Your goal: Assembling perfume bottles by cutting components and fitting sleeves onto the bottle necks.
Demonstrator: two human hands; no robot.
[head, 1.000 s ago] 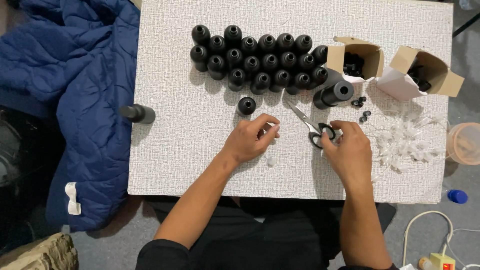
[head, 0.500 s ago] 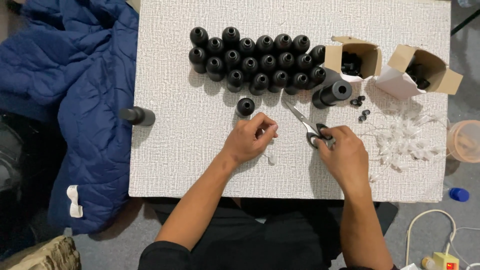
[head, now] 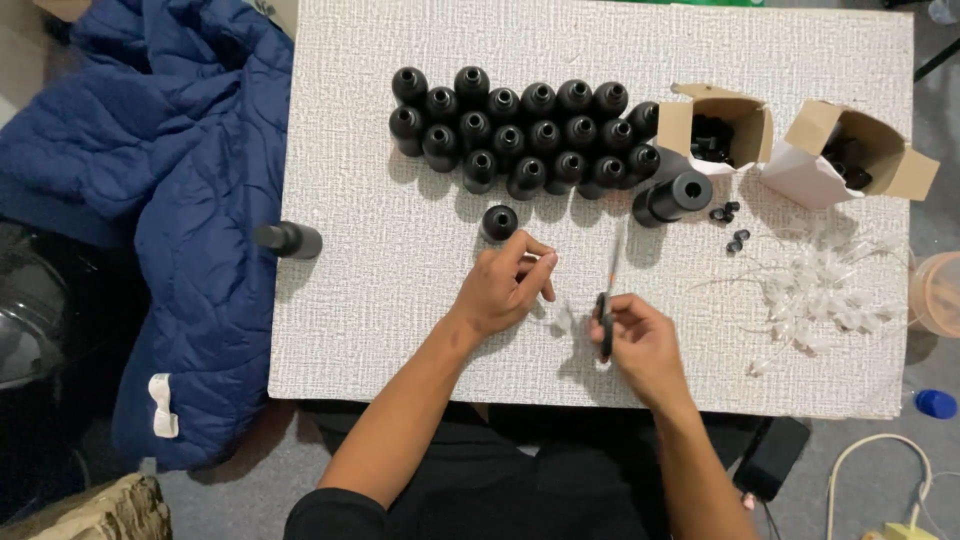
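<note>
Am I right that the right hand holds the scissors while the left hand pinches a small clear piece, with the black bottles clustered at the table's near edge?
Not quite. In the head view the black bottles cluster toward the table's far edge. The rest stands: right hand on scissors, left hand pinching a small clear piece.

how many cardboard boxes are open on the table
2. One cardboard box lies just right of the cluster of black bottles; the other box lies further right, near the table's right edge. Both lie on their sides, open, with dark parts inside.
</note>
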